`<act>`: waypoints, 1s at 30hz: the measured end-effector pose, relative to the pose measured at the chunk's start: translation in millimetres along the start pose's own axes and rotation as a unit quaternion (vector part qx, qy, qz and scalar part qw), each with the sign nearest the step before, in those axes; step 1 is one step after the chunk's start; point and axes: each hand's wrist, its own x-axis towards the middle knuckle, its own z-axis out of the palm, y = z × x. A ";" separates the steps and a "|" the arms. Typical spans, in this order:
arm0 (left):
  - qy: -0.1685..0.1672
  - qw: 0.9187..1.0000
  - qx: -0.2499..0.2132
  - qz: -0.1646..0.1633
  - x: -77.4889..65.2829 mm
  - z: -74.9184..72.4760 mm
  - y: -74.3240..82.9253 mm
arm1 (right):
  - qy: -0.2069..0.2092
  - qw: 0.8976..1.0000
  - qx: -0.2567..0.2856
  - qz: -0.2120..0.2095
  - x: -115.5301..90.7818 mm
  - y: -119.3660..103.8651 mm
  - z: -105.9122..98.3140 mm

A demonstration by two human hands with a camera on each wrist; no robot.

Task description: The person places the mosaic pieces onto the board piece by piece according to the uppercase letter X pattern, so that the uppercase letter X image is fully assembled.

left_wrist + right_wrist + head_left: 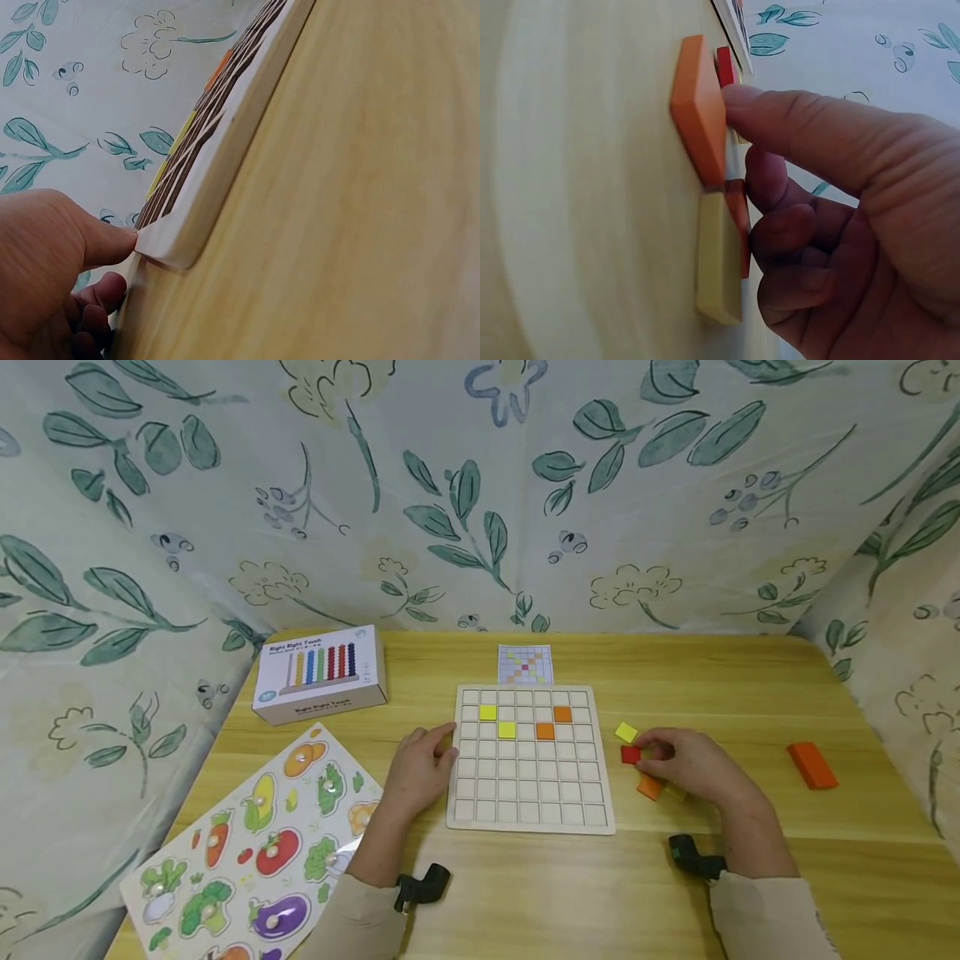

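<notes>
A pale square grid board (528, 792) lies on the table with two yellow tiles, one of them a yellow tile (488, 712), and two orange tiles, one of them an orange tile (562, 714), in its upper cells. My left hand (422, 770) touches the board's left edge with index finger and thumb. Right of the board, my right hand (693, 762) pinches a red tile (630, 755) at the fingertips. Around it lie a loose yellow tile (626, 732), an orange tile (697, 109) and a pale yellow tile (720, 262), partly hidden by the hand in the head view.
A small pattern card (525, 665) lies behind the board. At left are a white bead-toy box (321, 677) and a vegetable puzzle board (255, 860), partly under my left forearm. An orange block (812, 766) lies far right. Floral cloth (480, 510) hangs behind the table.
</notes>
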 end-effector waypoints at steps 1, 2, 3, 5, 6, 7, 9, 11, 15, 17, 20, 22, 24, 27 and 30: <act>0.000 1.000 -0.001 0.000 0.0 -0.1 0.2 | 0.002 1.000 -0.001 -0.003 0.0 0.1 0.2; 0.000 1.000 -0.001 -0.001 0.0 -0.3 0.4 | 0.002 1.000 -0.001 -0.006 0.1 0.0 0.4; 0.000 1.000 -0.001 -0.001 0.0 -0.4 0.6 | 0.003 1.000 -0.001 -0.009 0.1 -0.2 0.7; 0.000 1.000 0.000 -0.002 0.0 -0.3 0.8 | 0.003 1.000 0.000 -0.011 0.3 -1.4 1.4; 0.000 1.000 0.000 -0.003 0.1 -0.1 0.7 | 0.003 1.000 0.001 -0.012 0.2 -1.8 1.6; -0.001 1.000 0.000 -0.004 0.1 0.1 0.7 | 0.003 1.000 0.000 -0.015 0.2 -2.6 2.0; -0.003 1.000 0.000 -0.005 -0.1 0.2 0.8 | 0.006 1.000 0.000 -0.023 0.4 -4.6 3.0; -0.005 1.000 0.000 -0.006 -0.1 0.4 0.5 | 0.009 1.000 0.001 -0.030 0.1 -7.5 4.3; -0.007 1.000 0.000 -0.008 -0.1 0.1 0.6 | 0.011 0.999 -0.001 -0.041 -0.1 -12.8 7.5; -0.007 1.000 0.001 -0.009 -0.1 0.1 0.4 | 0.010 0.999 -0.001 -0.045 0.1 -15.1 8.8; -0.005 1.000 0.000 -0.010 0.0 0.0 0.7 | 0.011 0.999 -0.005 -0.051 0.8 -18.5 10.4; -0.004 1.000 0.001 -0.009 0.0 0.5 0.5 | 0.013 0.998 -0.008 -0.053 1.7 -20.6 11.6; -0.004 1.000 0.000 -0.009 0.1 0.6 0.5 | 0.012 0.998 -0.013 -0.053 2.4 -23.4 12.9; -0.005 1.000 0.000 -0.010 0.0 0.7 0.3 | 0.009 0.999 -0.015 -0.046 2.9 -29.2 14.7; -0.004 1.000 -0.001 -0.010 -0.3 0.3 0.4 | 0.003 0.999 -0.011 -0.041 3.6 -35.8 16.6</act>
